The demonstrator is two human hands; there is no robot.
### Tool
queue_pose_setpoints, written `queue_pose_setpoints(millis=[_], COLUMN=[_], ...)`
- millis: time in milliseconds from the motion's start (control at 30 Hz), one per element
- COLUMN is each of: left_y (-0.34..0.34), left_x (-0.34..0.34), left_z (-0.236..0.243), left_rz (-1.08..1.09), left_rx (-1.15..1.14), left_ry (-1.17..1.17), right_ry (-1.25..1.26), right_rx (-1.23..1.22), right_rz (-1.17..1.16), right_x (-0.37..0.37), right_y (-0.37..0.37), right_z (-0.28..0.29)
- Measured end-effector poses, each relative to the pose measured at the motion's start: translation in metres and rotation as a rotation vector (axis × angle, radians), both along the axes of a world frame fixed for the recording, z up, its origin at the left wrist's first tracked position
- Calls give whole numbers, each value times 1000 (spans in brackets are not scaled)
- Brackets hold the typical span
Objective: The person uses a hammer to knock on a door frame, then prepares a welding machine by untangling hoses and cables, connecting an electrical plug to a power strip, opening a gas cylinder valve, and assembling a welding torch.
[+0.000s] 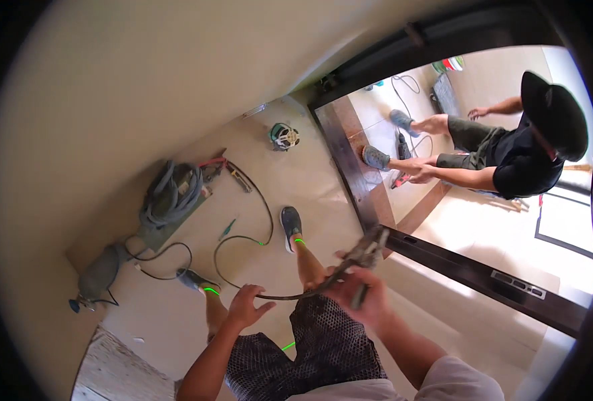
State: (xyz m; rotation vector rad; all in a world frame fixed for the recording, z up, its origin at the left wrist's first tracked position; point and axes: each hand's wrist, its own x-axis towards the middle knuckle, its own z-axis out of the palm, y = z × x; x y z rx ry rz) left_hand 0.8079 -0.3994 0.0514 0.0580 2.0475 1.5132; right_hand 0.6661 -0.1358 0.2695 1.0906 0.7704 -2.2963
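Observation:
My right hand (363,294) is closed round a dark grey metal tool (369,252), blurred by motion, its jaw-like end raised near the dark door frame; its exact kind does not show. From it a black cable (290,297) runs left across my lap. My left hand (248,309) has its fingers curled over this cable, thumb below. The cable then loops over the floor toward a red-handled clamp (211,162) beside a coil of thick grey cable (169,194).
On the floor lie a green-handled tool (227,229), yellow-black pliers (240,178), a round teal-and-white object (284,136) and a grey bag-like bundle (102,271). Past the dark door frame (470,267), a person in a black cap (554,117) bends near a red tool (400,179).

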Motion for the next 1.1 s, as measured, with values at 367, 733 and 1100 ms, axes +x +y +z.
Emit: queue_pose_setpoints(millis=[367, 733, 1100], left_y=[169, 323, 365], left_x=[-44, -187, -172], left_z=[10, 36, 41], left_rz=[47, 44, -466], left_rx=[-177, -356, -212], left_ry=[-698, -270, 86], right_ry=[164, -219, -630], right_rx=[261, 243, 349], right_rz=[-146, -229, -685], right_x=[-86, -49, 289], right_y=[181, 369, 408], right_z=[-7, 7, -33])
